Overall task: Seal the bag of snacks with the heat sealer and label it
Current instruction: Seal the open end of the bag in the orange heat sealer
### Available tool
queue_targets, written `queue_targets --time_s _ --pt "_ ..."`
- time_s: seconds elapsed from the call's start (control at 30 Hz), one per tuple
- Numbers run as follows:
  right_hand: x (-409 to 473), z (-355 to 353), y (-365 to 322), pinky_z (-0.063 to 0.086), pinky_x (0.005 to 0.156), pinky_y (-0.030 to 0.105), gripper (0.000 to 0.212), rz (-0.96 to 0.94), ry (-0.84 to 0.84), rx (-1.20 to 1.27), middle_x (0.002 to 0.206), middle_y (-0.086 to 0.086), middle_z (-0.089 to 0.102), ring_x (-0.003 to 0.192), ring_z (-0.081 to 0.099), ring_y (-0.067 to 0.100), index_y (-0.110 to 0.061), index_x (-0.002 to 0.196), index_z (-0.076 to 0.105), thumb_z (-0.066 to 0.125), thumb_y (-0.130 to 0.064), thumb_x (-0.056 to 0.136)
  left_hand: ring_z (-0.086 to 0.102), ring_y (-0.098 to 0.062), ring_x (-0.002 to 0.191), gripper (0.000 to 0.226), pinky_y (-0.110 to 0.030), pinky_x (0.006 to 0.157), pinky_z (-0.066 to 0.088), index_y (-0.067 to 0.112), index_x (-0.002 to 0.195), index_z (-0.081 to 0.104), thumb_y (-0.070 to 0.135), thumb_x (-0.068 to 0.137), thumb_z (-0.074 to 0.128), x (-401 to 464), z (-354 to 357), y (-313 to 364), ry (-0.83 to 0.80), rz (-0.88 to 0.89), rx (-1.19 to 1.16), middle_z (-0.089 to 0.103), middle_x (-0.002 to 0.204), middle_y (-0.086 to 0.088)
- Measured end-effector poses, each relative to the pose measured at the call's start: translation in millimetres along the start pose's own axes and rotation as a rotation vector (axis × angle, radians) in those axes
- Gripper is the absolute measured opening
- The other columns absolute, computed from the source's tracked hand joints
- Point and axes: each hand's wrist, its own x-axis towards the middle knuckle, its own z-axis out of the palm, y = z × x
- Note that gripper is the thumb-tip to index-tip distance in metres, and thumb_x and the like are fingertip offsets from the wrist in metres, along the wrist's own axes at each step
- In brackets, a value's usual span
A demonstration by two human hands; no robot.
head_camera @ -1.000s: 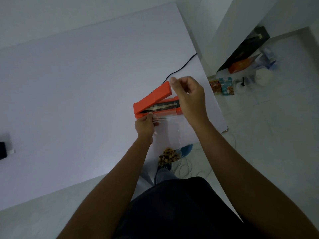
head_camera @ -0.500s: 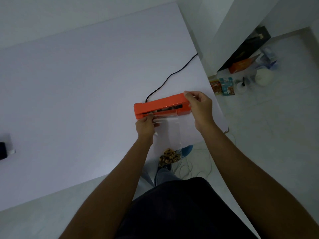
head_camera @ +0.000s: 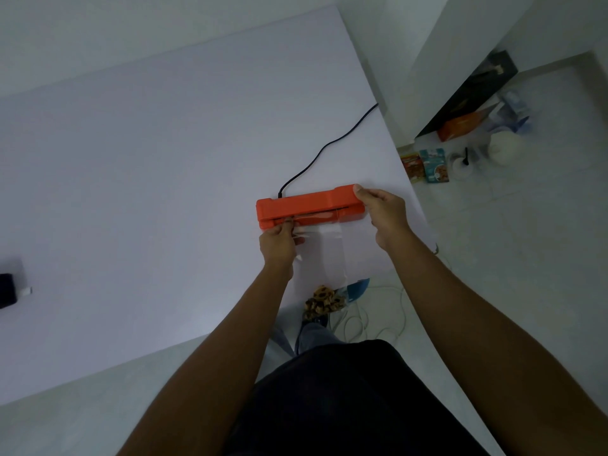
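Heat sealer (head_camera: 309, 205) on the counter (head_camera: 148, 192) near its right edge, cord (head_camera: 324, 149) trailing behind. Bag (head_camera: 324, 255) in front, top edge in the sealer, snacks (head_camera: 324, 301) hanging over the counter's near edge. Left hand (head_camera: 278, 243) at the bag's left, right hand (head_camera: 383, 213) on the sealer's right end.

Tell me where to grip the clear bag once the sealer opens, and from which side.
Pinch the clear bag in the flat empty film just below the orange heat sealer, from the near side, beside where the left hand already pinches it. That stretch lies flat on the table; the snacks hang heavy over the table's edge, so a low grip would likely slip.
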Motion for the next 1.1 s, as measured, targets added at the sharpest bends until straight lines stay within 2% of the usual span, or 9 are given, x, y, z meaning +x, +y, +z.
queue_targets --time_s 0.07,0.17,0.3,0.47,0.73,0.87,0.97,1.1 --pt "1 -2 1 0.037 0.057 0.021 0.030 0.054 -0.002 0.011 0.075 -0.007 0.062 0.062 0.046 0.007 -0.019 0.093 0.076 0.082 -0.043 0.078 0.067 -0.018 0.067 0.019 -0.025 0.056 0.050 0.017 0.083 0.067 0.024 0.098 0.058 0 0 0 0.004 0.001 0.005 0.071 0.089 -0.009" --pt "3 -6 3 0.034 0.053 0.027 0.034 0.124 -0.013 0.038 0.083 -0.003 0.064 0.063 0.040 0.013 -0.019 0.091 0.076 0.086 -0.046 0.072 0.066 -0.017 0.067 0.020 -0.021 0.051 0.051 0.017 0.082 0.067 0.023 0.099 0.057 -1 -1 0 0.006 0.004 0.012 0.071 0.088 -0.009" --pt "2 -7 0 0.035 0.057 0.031 0.032 0.160 -0.027 0.039 0.087 -0.001 0.064 0.068 0.044 0.014 -0.019 0.091 0.074 0.086 -0.042 0.073 0.066 -0.017 0.066 0.020 -0.024 0.055 0.050 0.017 0.082 0.067 0.022 0.099 0.057 -2 -1 -2 0.002 0.004 0.007 0.070 0.085 -0.007" --pt "2 -7 -4 0.038 0.069 0.036 0.027 0.192 -0.039 0.033 0.090 -0.001 0.062 0.077 0.050 0.014 -0.020 0.087 0.069 0.085 -0.039 0.076 0.066 -0.018 0.068 0.020 -0.023 0.053 0.049 0.018 0.082 0.066 0.022 0.099 0.057 -1 -1 -3 0.001 0.007 0.006 0.070 0.086 -0.007" --pt "4 -6 -7 0.043 0.079 0.041 0.030 0.193 -0.050 0.013 0.104 0.000 0.065 0.106 0.054 0.021 -0.021 0.091 0.067 0.084 -0.040 0.076 0.066 -0.017 0.065 0.020 -0.023 0.053 0.049 0.018 0.082 0.066 0.021 0.099 0.057 -2 1 -1 0.011 0.004 0.006 0.069 0.083 -0.006" --pt "5 -9 -8 0.042 0.081 0.042 0.035 0.199 -0.066 -0.017 0.098 -0.001 0.065 0.101 0.054 0.021 -0.018 0.095 0.068 0.085 -0.041 0.075 0.066 -0.015 0.063 0.019 -0.020 0.048 0.049 0.018 0.083 0.066 0.022 0.099 0.056 -2 0 -3 0.013 0.013 0.013 0.069 0.080 -0.004" --pt "4 -8 -9 0.042 0.081 0.041 0.045 0.193 -0.068 -0.024 0.109 0.003 0.065 0.100 0.053 0.020 -0.014 0.107 0.068 0.084 -0.041 0.076 0.066 -0.017 0.064 0.019 -0.022 0.050 0.048 0.017 0.083 0.066 0.021 0.099 0.056 -1 0 -3 0.011 0.012 0.014 0.070 0.082 -0.005" --pt "2 -8 -11 0.043 0.086 0.043 0.040 0.185 -0.064 -0.031 0.112 0.004 0.064 0.104 0.054 0.021 -0.015 0.104 0.066 0.083 -0.040 0.077 0.065 -0.018 0.064 0.019 -0.020 0.048 0.047 0.016 0.083 0.066 0.020 0.099 0.056 1 1 -4 0.017 0.013 0.008 0.070 0.084 -0.007"
